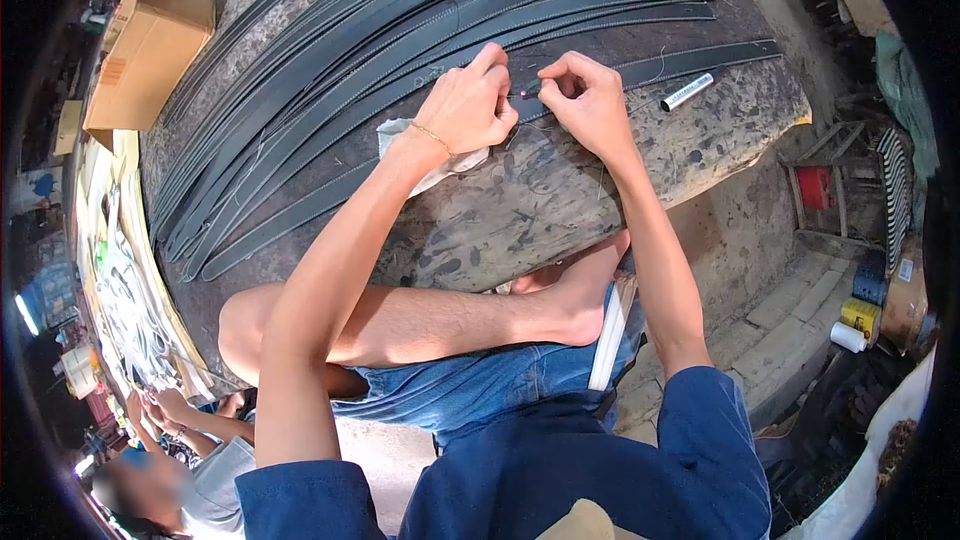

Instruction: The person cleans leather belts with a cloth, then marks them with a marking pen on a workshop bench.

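My left hand [465, 102] is closed, its fingers curled at the edge of a dark strap lying crosswise before me. Close by on the right, my right hand [588, 105] pinches thumb against forefinger over the same strap [690, 62]. A small item with a pinkish spot [522, 94] shows between the hands, too small to name. What either hand holds is hidden or too fine to see. Under my left wrist lies a crumpled white cloth or paper [455, 168]. A silver marker-like tube [688, 92] rests right of my right hand.
Many long dark stitched straps [350, 50] fan across the stained work surface [500, 225], with loose threads. A cardboard box [165, 45] stands at left. Another person's arm [205, 418] shows at lower left. A wooden frame with a red item [815, 188] stands at right.
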Available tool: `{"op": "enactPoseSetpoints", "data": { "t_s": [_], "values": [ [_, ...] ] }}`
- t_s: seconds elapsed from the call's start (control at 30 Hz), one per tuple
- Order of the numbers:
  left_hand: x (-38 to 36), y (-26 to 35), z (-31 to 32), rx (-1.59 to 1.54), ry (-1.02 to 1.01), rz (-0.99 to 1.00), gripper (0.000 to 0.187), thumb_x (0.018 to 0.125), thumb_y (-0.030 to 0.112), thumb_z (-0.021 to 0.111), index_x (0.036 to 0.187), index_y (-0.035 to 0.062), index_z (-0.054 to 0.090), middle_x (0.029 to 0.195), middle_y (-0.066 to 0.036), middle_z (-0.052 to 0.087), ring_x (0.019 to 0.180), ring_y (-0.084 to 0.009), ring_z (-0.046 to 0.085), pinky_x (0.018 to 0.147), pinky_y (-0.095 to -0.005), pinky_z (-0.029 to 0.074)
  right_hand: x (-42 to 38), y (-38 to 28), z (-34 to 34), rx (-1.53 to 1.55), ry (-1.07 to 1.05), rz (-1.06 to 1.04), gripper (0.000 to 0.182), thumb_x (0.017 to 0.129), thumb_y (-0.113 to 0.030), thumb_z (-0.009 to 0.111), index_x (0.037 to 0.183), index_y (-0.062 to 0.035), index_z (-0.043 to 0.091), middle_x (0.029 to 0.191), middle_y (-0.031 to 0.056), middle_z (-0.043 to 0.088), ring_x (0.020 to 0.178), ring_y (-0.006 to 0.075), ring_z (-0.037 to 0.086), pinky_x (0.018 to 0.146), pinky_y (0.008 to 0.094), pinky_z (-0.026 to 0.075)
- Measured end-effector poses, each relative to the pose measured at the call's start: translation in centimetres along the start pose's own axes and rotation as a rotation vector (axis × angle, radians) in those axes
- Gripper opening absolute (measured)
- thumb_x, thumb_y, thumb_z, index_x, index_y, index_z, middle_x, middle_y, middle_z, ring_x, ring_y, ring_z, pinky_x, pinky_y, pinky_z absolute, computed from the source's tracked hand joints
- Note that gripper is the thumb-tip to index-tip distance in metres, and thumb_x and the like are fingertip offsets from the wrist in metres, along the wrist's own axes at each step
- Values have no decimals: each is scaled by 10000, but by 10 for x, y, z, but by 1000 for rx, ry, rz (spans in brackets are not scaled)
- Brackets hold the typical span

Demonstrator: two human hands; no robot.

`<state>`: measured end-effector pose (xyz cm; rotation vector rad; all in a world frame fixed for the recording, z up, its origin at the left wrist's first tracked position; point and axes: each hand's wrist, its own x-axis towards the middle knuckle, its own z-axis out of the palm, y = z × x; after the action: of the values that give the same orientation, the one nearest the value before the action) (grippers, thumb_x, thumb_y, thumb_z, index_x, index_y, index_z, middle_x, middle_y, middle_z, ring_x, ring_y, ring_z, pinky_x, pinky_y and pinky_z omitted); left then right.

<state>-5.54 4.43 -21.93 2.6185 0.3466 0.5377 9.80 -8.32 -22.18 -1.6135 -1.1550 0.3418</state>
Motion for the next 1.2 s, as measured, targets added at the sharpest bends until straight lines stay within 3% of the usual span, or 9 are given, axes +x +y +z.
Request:
{"op": "enactPoseSetpoints", "data": {
  "t_s": [0.77, 0.9, 0.97, 1.0, 1.03, 1.1, 1.13, 1.2],
  "values": [
    [-2, 2, 1, -37, 85, -7, 113, 704, 69, 606, 766, -5, 547, 917, -153, 547, 675, -386, 595, 611, -462, 502, 0, -1, 0, -1, -14, -61, 112, 755, -48, 688, 835, 26, 662, 666, 78, 555, 554, 140, 483, 533, 296, 403],
    [-5, 1, 2, -64, 93, -2, 114, 725, 65, 608, 785, -2, 538, 905, -152, 546, 678, -386, 587, 603, -460, 495, 0, 3, 2, 34, 29, 16, 90, 773, -48, 693, 832, 16, 672, 680, 41, 574, 578, 91, 488, 544, 266, 406],
    [-7, 3, 2, -77, 232, -48, 115, 765, 78, 613, 806, 5, 534, 895, -150, 547, 661, -390, 582, 578, -458, 487, 2, 8, 4, 72, 68, 79, 74, 789, -44, 693, 834, 12, 675, 688, 17, 588, 593, 66, 489, 551, 250, 407],
    [-12, 7, 0, -106, 176, -174, 140, 807, 120, 635, 858, 13, 560, 918, -140, 554, 759, -362, 604, 668, -453, 492, 3, 11, 5, 192, 106, 122, 59, 812, -37, 688, 850, 8, 680, 709, -7, 599, 616, 46, 494, 564, 232, 408],
    [-19, 9, -5, -103, 180, -176, 140, 807, 120, 635, 858, 13, 560, 918, -140, 554, 759, -362, 604, 668, -453, 492, 3, 14, 5, 313, 141, 164, 45, 836, -31, 684, 866, 3, 686, 730, -32, 611, 639, 27, 499, 577, 214, 410],
    [-37, 17, -18, 35, 103, 24, 193, 829, 170, 656, 927, 16, 594, 976, -134, 567, 903, -337, 593, 807, -468, 463, 4, 17, 2, 375, 150, 147, 50, 874, -9, 666, 916, 5, 690, 757, -48, 614, 667, 16, 511, 600, 195, 411],
    [-48, 23, -25, 104, -8, 44, 277, 842, 208, 667, 1033, 12, 624, 1082, -144, 584, 1050, -330, 557, 938, -468, 416, 5, 21, 0, 431, 181, 163, 62, 885, -13, 665, 936, 4, 695, 769, -32, 624, 673, 29, 528, 615, 197, 420],
    [-65, 32, -27, 198, -15, 87, 374, 848, 188, 668, 1161, -9, 613, 1210, -165, 583, 1147, -352, 548, 999, -455, 417, 8, 23, -3, 541, 232, 208, 78, 893, -17, 668, 961, 10, 696, 778, 2, 641, 663, 56, 543, 620, 204, 431]
  ]
}}
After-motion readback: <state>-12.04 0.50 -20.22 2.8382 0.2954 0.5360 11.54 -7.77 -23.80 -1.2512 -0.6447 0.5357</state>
